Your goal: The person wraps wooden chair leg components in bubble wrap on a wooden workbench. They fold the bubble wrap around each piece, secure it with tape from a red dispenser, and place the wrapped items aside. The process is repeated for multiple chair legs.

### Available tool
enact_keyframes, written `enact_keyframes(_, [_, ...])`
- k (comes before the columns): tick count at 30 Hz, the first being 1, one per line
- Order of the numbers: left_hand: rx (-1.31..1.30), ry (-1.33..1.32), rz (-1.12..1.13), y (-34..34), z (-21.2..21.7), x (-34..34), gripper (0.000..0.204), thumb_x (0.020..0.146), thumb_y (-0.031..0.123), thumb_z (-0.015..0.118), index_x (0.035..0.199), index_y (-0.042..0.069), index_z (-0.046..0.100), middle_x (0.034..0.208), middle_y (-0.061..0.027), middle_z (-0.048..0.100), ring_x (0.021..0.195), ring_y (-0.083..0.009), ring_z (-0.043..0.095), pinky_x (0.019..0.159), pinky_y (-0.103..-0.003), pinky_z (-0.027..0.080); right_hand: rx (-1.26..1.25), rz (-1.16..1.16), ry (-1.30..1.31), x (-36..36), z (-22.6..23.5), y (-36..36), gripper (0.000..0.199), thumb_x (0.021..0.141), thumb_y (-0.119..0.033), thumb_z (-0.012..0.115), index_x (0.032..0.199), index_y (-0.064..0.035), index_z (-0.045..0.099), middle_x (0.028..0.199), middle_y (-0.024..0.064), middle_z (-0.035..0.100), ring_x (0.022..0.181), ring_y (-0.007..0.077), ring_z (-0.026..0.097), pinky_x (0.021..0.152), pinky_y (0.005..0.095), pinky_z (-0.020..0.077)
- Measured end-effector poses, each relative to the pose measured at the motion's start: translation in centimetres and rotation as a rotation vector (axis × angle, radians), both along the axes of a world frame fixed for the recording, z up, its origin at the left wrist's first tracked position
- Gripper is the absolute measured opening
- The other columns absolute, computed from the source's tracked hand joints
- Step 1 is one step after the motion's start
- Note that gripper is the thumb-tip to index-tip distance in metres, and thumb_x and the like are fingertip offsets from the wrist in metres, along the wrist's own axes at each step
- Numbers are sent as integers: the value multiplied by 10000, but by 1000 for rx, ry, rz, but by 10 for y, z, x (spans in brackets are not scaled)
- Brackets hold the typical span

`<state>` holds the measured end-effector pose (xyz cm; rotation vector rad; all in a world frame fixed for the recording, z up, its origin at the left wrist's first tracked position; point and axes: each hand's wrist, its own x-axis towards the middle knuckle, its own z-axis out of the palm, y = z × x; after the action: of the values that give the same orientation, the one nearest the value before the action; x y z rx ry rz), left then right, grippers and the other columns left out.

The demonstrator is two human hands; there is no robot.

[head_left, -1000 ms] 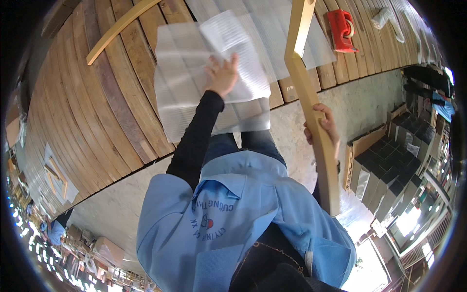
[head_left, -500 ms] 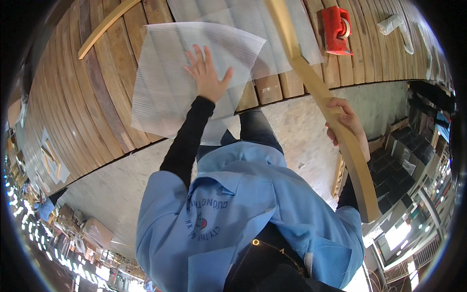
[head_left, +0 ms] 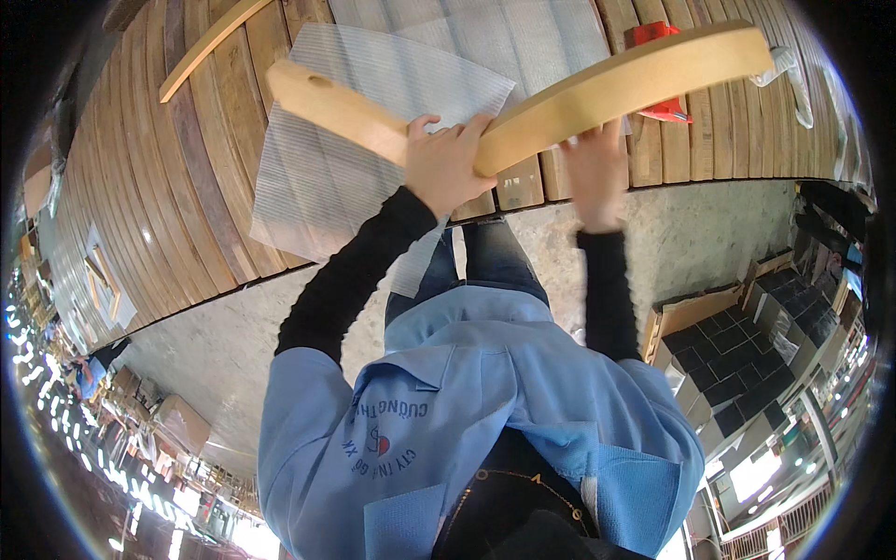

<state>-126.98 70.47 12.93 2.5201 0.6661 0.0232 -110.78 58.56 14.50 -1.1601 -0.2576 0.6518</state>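
A long, bent piece of light wood [head_left: 616, 93] is held raised over the slatted bench, one arm reaching left and the other up to the right. My left hand [head_left: 446, 166] is closed around it near the bend. My right hand [head_left: 595, 177] is at the lower edge of its right arm; motion smears it and its fingertips are partly hidden, so I cannot tell whether it grips. Below the wood lies a translucent white foam sheet [head_left: 313, 187], overlapping another foam sheet [head_left: 551, 56] farther back.
A red tape dispenser [head_left: 667, 110] sits partly hidden behind the wood's right arm. Crumpled clear plastic [head_left: 793, 89] lies at the far right of the bench. A narrow wooden strip [head_left: 210, 51] rests far left. Dark blocks in cardboard [head_left: 733, 359] stand on the floor at right.
The wood piece has swung from my right side to lie across the bench in front of me. My left hand has left the foam and closed on it; my right hand has moved inward along it.
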Motion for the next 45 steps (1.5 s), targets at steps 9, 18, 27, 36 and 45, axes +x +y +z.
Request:
enact_keyframes(9, [110, -139, 489, -16, -105, -128, 1113, 805, 625, 760, 1610, 88, 212, 1675, -260, 130, 1541, -468, 137, 1047, -864, 9, -293, -202, 19, 46, -121, 114, 440, 1042, -386, 592, 1172, 29, 526, 770, 164, 680, 656, 252, 711, 608, 398, 586])
enact_keyframes(18, [-53, 390, 551, -35, -135, -168, 1191, 816, 706, 697, 1627, 52, 119, 1691, -266, -2, 1557, -493, -49, 1057, -858, 20, -1016, -172, -413, 56, -177, 126, 709, 921, -575, 684, 1201, 67, 578, 1057, 246, 684, 1015, 351, 693, 864, 481, 545])
enact_keyframes(27, [187, -399, 91, 182, -125, -15, 312, 1000, 114, 561, 1303, 157, 622, 1376, -78, 607, 1287, -322, 539, 1052, -525, 407, -1070, 285, -1497, 21, -143, 149, 385, 844, -338, 764, 1158, -135, 671, 1273, 28, 576, 1264, 286, 493, 1008, 476, 420])
enact_keyframes(36, [364, -163, -634, 295, -102, 13, 119, 904, 253, 722, 961, 177, 650, 966, 20, 618, 1013, -200, 616, 956, -448, 433, -688, 539, -1526, 13, -128, 121, 176, 858, -210, 705, 1010, -127, 670, 954, 20, 646, 978, 216, 646, 992, 387, 480])
enact_keyframes(45, [49, 38, -685, 186, -102, -110, 212, 839, 289, 797, 973, 162, 693, 952, -16, 613, 952, -213, 617, 891, -392, 453, -498, 611, -1695, -63, -144, 26, 231, 845, -144, 718, 1074, -113, 701, 1065, 12, 671, 1028, 177, 655, 916, 375, 504])
